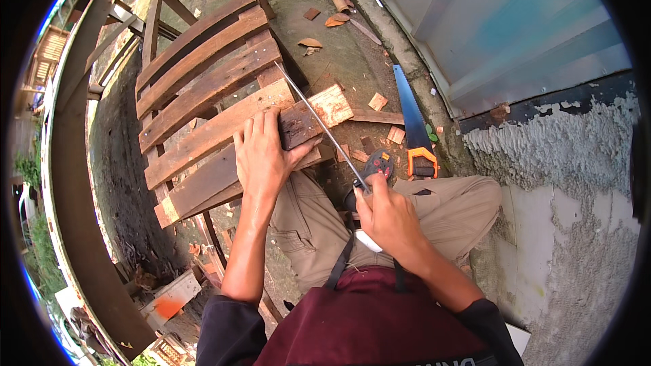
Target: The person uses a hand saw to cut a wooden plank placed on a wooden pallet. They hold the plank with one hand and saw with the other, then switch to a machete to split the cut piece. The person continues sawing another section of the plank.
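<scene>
My left hand (pixel 261 156) presses down at the near right corner of a slatted wooden frame (pixel 210 71). Its thumb and fingers grip a dark piece of board (pixel 300 126), whose far end (pixel 330 104) is pale, raw wood. Closed around the near end of a long thin metal tool (pixel 320 122) is my right hand (pixel 388 220). The tool slants up and left across the board, its tip near the slats. Seen edge-on, it could be a rod or a saw; I cannot tell. My right fingers hide its handle.
A handsaw (pixel 411 115) with a blue blade and orange handle lies on the ground at right. Wood offcuts (pixel 378 102) and dry leaves (pixel 337 20) are scattered about. A metal panel (pixel 502 27) and rough wall (pixel 563 163) border the right; a long dark plank (pixel 71 183) stands left.
</scene>
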`<act>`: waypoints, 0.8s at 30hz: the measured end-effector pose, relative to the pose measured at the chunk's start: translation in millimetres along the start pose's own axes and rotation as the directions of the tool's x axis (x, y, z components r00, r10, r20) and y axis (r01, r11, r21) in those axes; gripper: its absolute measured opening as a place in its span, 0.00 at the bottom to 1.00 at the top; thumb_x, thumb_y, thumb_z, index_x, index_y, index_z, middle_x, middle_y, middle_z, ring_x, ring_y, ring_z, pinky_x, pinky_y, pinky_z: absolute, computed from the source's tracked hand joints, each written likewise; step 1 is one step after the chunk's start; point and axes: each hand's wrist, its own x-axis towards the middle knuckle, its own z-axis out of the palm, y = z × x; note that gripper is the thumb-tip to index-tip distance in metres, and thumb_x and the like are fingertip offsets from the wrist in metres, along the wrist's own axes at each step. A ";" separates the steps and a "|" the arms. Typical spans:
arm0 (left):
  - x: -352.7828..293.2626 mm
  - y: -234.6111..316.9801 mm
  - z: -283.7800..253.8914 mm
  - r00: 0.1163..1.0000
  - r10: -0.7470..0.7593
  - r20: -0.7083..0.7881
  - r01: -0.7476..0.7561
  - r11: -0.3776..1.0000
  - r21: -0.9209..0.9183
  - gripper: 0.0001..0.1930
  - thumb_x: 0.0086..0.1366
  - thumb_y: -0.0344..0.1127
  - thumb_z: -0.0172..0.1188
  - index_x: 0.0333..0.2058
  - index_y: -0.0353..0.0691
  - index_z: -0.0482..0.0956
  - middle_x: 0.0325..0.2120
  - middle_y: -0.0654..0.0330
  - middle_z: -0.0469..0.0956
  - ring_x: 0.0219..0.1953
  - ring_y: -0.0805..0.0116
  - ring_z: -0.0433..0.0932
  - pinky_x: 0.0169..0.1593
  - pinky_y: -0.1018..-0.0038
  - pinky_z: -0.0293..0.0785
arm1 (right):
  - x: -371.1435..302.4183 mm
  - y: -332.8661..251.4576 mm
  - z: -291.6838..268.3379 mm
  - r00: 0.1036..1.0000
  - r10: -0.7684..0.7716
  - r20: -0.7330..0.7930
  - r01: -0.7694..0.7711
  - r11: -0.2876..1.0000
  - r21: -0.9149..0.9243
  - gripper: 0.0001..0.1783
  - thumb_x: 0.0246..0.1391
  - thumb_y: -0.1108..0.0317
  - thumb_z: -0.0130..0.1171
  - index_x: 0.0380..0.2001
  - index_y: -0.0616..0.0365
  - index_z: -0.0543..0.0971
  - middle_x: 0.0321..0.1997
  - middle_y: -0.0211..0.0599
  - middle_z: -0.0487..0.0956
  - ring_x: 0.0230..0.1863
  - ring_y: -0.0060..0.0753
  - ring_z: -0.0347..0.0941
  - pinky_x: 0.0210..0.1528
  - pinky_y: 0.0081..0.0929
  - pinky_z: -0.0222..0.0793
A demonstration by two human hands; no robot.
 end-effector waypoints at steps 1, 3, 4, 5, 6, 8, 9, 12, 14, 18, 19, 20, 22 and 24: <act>-0.1 -1.0 2.7 1.000 0.007 -0.030 -0.008 1.000 -0.005 0.41 0.47 0.59 0.76 0.51 0.34 0.76 0.45 0.53 0.77 0.50 0.53 0.74 0.56 0.58 0.68 | -5.9 5.3 -4.7 0.999 -0.026 -0.037 0.021 0.993 -0.114 0.15 0.65 0.64 0.57 0.43 0.66 0.68 0.24 0.54 0.80 0.26 0.67 0.78 0.29 0.56 0.71; -0.5 -0.6 2.0 1.000 0.004 -0.028 -0.005 1.000 -0.013 0.41 0.47 0.60 0.76 0.51 0.34 0.76 0.45 0.53 0.77 0.51 0.52 0.74 0.56 0.57 0.68 | 3.6 9.8 -28.7 0.985 -0.002 -0.175 -0.022 0.990 -0.139 0.15 0.66 0.64 0.57 0.44 0.66 0.68 0.23 0.55 0.79 0.25 0.64 0.78 0.29 0.55 0.72; -0.8 -1.2 0.6 1.000 0.000 -0.029 0.000 1.000 -0.015 0.40 0.47 0.60 0.75 0.50 0.34 0.76 0.45 0.53 0.77 0.51 0.52 0.74 0.56 0.57 0.68 | 13.3 20.2 -45.1 0.953 0.207 -0.219 -0.222 0.974 -0.046 0.14 0.67 0.65 0.55 0.44 0.67 0.69 0.21 0.54 0.78 0.27 0.61 0.79 0.29 0.54 0.71; -2.0 -0.9 -2.1 1.000 -0.005 -0.024 0.005 1.000 -0.007 0.40 0.48 0.60 0.75 0.50 0.34 0.76 0.45 0.52 0.77 0.51 0.52 0.74 0.56 0.57 0.68 | 18.0 29.9 -62.5 0.912 0.232 -0.339 -0.255 0.967 -0.024 0.15 0.68 0.64 0.54 0.44 0.69 0.72 0.22 0.54 0.79 0.27 0.60 0.79 0.29 0.51 0.70; 0.2 0.0 -1.2 1.000 -0.001 -0.023 0.001 1.000 0.001 0.40 0.48 0.61 0.75 0.50 0.34 0.75 0.45 0.52 0.77 0.51 0.52 0.74 0.57 0.57 0.68 | 18.2 37.7 -73.5 0.865 0.273 -0.422 -0.288 0.957 0.028 0.17 0.69 0.62 0.55 0.45 0.71 0.74 0.23 0.53 0.79 0.24 0.55 0.79 0.28 0.47 0.69; 1.4 -0.1 0.8 0.999 0.005 -0.031 -0.005 1.000 0.007 0.41 0.48 0.62 0.74 0.50 0.34 0.75 0.45 0.52 0.77 0.51 0.52 0.75 0.57 0.57 0.68 | 7.0 48.0 -77.5 0.868 0.263 -0.421 -0.236 0.965 0.117 0.21 0.70 0.57 0.56 0.48 0.70 0.73 0.21 0.43 0.77 0.22 0.36 0.75 0.28 0.37 0.68; 1.0 -1.1 2.5 0.999 0.008 -0.041 -0.008 1.000 0.005 0.41 0.49 0.62 0.74 0.50 0.34 0.75 0.46 0.52 0.77 0.51 0.52 0.75 0.57 0.57 0.67 | 2.7 49.2 -70.3 0.879 0.290 -0.379 -0.232 0.954 0.191 0.22 0.70 0.56 0.56 0.49 0.69 0.72 0.21 0.42 0.77 0.23 0.33 0.75 0.28 0.36 0.68; 0.1 -0.1 4.5 0.998 0.012 -0.061 -0.012 1.000 -0.001 0.41 0.49 0.63 0.74 0.51 0.35 0.75 0.46 0.52 0.78 0.52 0.52 0.75 0.57 0.57 0.67 | -9.1 57.5 -28.8 0.928 0.272 -0.254 -0.148 0.895 0.420 0.21 0.70 0.55 0.55 0.48 0.66 0.68 0.22 0.35 0.77 0.23 0.25 0.73 0.27 0.27 0.69; -0.8 0.3 5.5 0.997 0.002 -0.076 -0.002 1.000 0.004 0.41 0.49 0.63 0.74 0.51 0.34 0.75 0.46 0.52 0.78 0.52 0.52 0.75 0.57 0.57 0.67 | -14.6 54.8 -6.4 0.954 0.276 -0.114 -0.151 0.774 0.615 0.17 0.72 0.58 0.52 0.46 0.64 0.68 0.26 0.33 0.78 0.24 0.19 0.72 0.24 0.21 0.68; -2.0 1.5 1.8 0.999 -0.008 -0.051 0.008 1.000 0.004 0.41 0.50 0.63 0.73 0.51 0.35 0.75 0.46 0.52 0.78 0.53 0.52 0.75 0.57 0.57 0.67 | -10.0 37.5 0.0 0.979 0.192 -0.068 -0.059 0.588 0.807 0.12 0.74 0.61 0.46 0.47 0.59 0.67 0.33 0.37 0.77 0.19 0.18 0.70 0.18 0.19 0.68; -2.2 0.4 3.2 0.999 -0.010 -0.050 0.010 1.000 0.004 0.41 0.51 0.64 0.72 0.52 0.35 0.75 0.46 0.52 0.78 0.53 0.51 0.75 0.57 0.57 0.67 | -7.5 27.4 -4.8 0.978 0.210 -0.013 -0.114 0.579 0.808 0.12 0.74 0.61 0.46 0.47 0.59 0.67 0.32 0.37 0.77 0.19 0.18 0.70 0.18 0.20 0.68; -1.6 0.1 2.9 0.999 -0.010 -0.052 0.010 1.000 0.003 0.41 0.51 0.64 0.72 0.52 0.35 0.75 0.46 0.52 0.78 0.53 0.51 0.75 0.57 0.56 0.67 | -3.8 20.5 -6.7 0.973 0.226 0.040 -0.165 0.569 0.806 0.12 0.74 0.60 0.46 0.47 0.59 0.67 0.32 0.37 0.77 0.19 0.18 0.70 0.17 0.20 0.68; -3.5 2.4 -3.0 0.998 0.006 -0.063 -0.006 1.000 -0.003 0.38 0.56 0.63 0.68 0.51 0.35 0.75 0.46 0.51 0.78 0.53 0.51 0.75 0.57 0.55 0.67 | 4.0 14.2 -6.2 0.971 0.228 0.075 -0.201 0.600 0.774 0.10 0.72 0.65 0.50 0.48 0.59 0.67 0.30 0.35 0.76 0.18 0.17 0.70 0.16 0.20 0.67; -4.4 3.3 -5.4 0.996 0.021 -0.082 -0.024 0.999 -0.043 0.34 0.62 0.61 0.63 0.51 0.34 0.75 0.46 0.49 0.77 0.53 0.50 0.75 0.57 0.55 0.66 | 13.4 6.6 -10.3 0.980 0.196 0.025 -0.153 0.673 0.724 0.10 0.70 0.69 0.51 0.49 0.59 0.67 0.29 0.33 0.76 0.18 0.17 0.69 0.16 0.20 0.67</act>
